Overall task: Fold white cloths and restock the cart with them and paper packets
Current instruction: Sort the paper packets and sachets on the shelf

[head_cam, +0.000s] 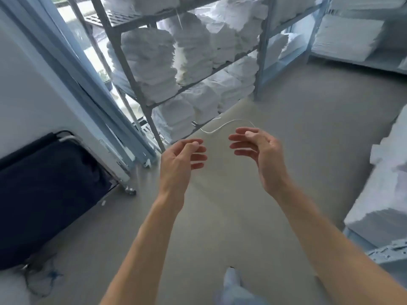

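Two bare hands are held out in front of the person, over a grey floor, apart from each other with the palms roughly facing. The left hand has its fingers loosely curled, thumb near the forefinger; whether it pinches anything I cannot tell. The right hand has its thumb laid against the forefinger, seemingly pinching a thin white string that arcs out from it to the left and ends in the air, short of the left hand. The other right fingers are relaxed and slightly bent.

Straight ahead stands a grey metal rack, its shelves packed with stacks of folded white cloths. More white piles sit on a second shelf unit at the back right, and a heap of white linen lies on a pale blue frame at the right edge. At the left, beside a white wall, is a wheeled cart with a dark blue fabric bag. Blue curtains hang next to the rack by a bright window. A foot in a pale cover shows at the bottom of the view.
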Available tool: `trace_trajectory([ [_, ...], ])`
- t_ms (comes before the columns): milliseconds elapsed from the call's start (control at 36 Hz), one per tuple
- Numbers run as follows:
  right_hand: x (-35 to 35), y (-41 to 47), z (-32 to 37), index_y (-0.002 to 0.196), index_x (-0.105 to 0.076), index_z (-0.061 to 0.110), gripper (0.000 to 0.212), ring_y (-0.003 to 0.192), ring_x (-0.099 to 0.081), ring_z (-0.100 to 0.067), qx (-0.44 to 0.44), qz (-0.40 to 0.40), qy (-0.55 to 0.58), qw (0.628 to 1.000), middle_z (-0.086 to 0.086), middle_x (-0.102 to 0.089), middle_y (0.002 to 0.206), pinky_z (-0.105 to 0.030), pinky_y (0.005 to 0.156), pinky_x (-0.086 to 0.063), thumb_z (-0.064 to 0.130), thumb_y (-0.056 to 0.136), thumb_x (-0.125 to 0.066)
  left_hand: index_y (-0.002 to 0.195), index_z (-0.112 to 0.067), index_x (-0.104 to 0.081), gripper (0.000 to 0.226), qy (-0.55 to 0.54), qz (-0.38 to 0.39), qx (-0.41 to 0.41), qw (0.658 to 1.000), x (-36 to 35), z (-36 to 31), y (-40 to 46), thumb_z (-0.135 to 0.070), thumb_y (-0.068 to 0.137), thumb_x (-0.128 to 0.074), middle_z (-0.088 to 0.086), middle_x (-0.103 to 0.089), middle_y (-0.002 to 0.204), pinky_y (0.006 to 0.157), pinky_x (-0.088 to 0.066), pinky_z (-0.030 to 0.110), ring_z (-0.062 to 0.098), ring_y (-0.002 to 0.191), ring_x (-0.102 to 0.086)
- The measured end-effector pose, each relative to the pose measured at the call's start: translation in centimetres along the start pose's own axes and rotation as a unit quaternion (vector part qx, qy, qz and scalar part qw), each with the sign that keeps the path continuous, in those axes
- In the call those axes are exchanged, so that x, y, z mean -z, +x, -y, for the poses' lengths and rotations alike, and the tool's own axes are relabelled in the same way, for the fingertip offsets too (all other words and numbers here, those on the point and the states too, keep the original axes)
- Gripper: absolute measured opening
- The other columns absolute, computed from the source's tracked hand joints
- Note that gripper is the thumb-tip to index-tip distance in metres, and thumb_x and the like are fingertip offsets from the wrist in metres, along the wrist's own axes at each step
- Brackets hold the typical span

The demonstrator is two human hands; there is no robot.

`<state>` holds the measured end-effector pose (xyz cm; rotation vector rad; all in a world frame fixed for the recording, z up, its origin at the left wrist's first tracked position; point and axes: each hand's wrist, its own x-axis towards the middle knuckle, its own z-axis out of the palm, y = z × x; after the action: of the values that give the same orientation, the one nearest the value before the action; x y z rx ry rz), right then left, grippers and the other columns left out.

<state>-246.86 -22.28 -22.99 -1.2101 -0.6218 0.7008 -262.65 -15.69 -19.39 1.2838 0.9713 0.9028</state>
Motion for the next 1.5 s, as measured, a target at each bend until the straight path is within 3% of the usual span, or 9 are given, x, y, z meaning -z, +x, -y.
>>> trace_trajectory([
  [250,2.4,13.7,2.0,0.102,-0.07,0.007,0.03,0.085,-0.071,-0.027,0.017,-0.03,-0.003,0.999,-0.012,-0.076,0.098,-0.035,0.078,-0.056,0.022,0.087,-0.049,0.097,-0.005,-0.073,0.02,-0.017,0.034,-0.014,0.999,-6.7,-2.7,14.2,-0.007,0.096,-0.053,0.014,-0.072,0.089,0.076,-0.057,0.039,0.024,0.078,-0.069],
  [667,6.9,35.3,-0.9,0.101,-0.069,0.007,0.031,0.086,-0.07,-0.027,0.007,-0.155,0.021,0.988,-0.016,-0.075,0.1,-0.033,0.074,-0.054,0.023,0.084,-0.049,0.096,-0.003,-0.074,0.022,-0.07,0.133,0.054,0.987,-19.7,1.6,39.1,-0.008,0.095,-0.052,0.012,-0.073,0.086,0.072,-0.056,0.036,0.024,0.076,-0.069],
  [944,9.3,53.3,0.1,0.105,-0.065,0.006,0.028,0.087,-0.07,-0.025,-0.022,-0.253,0.081,0.964,-0.015,-0.074,0.1,-0.036,0.078,-0.055,0.015,0.1,-0.04,0.095,-0.006,-0.074,0.023,-0.065,0.238,0.067,0.967,-30.3,-0.3,57.1,-0.01,0.096,-0.052,0.011,-0.073,0.088,0.07,-0.058,0.033,0.024,0.078,-0.07],
  [1222,17.0,62.8,1.6,0.109,-0.064,0.003,0.028,0.091,-0.068,-0.028,-0.003,-0.348,0.087,0.934,-0.02,-0.072,0.108,-0.037,0.08,-0.054,0.014,0.1,-0.04,0.094,-0.006,-0.073,0.022,-0.044,0.332,0.097,0.937,-43.7,0.5,64.9,-0.009,0.097,-0.051,0.011,-0.072,0.087,0.073,-0.056,0.036,0.023,0.078,-0.07],
  [1500,31.2,69.3,3.7,0.105,-0.066,0.005,0.027,0.091,-0.069,-0.028,0.043,-0.415,0.102,0.903,-0.018,-0.073,0.104,-0.04,0.084,-0.054,0.015,0.1,-0.041,0.096,-0.005,-0.073,0.021,-0.007,0.406,0.069,0.911,-61.4,0.4,67.6,-0.008,0.097,-0.052,0.012,-0.072,0.087,0.077,-0.054,0.042,0.026,0.079,-0.068],
])
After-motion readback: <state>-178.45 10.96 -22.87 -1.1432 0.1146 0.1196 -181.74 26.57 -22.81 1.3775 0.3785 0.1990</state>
